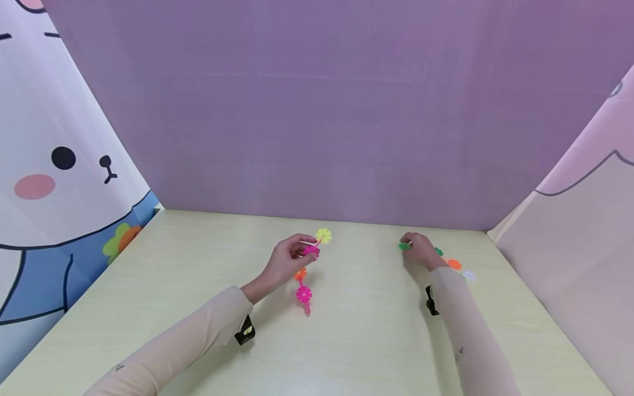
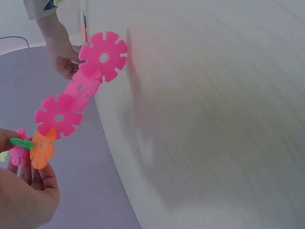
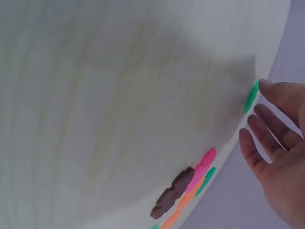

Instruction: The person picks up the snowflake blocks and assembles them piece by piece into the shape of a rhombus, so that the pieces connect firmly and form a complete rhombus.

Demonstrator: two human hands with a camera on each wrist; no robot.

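Observation:
My left hand (image 1: 283, 261) pinches a chain of notched plastic snowflake discs above the table. Along this chain I see a yellow disc (image 1: 323, 236), a pink disc (image 1: 311, 251) by the fingertips, an orange disc (image 1: 300, 274) and a lower pink disc (image 1: 304, 295). The left wrist view also shows a green disc (image 2: 21, 143) at the thumb, with several pink discs (image 2: 104, 56) hanging off beyond the orange one. Farther right, my right hand (image 1: 421, 250) has its fingertips on a single green disc (image 1: 404, 246), thumb against its edge; the index finger is hidden in the wrist view.
Loose discs lie beside the right wrist: an orange disc (image 1: 454, 264), a white disc (image 1: 469, 275), and in the right wrist view a brown disc (image 3: 172, 193) and a pink disc (image 3: 202, 169). A purple panel (image 1: 317, 110) stands behind the pale wooden table (image 1: 356, 341).

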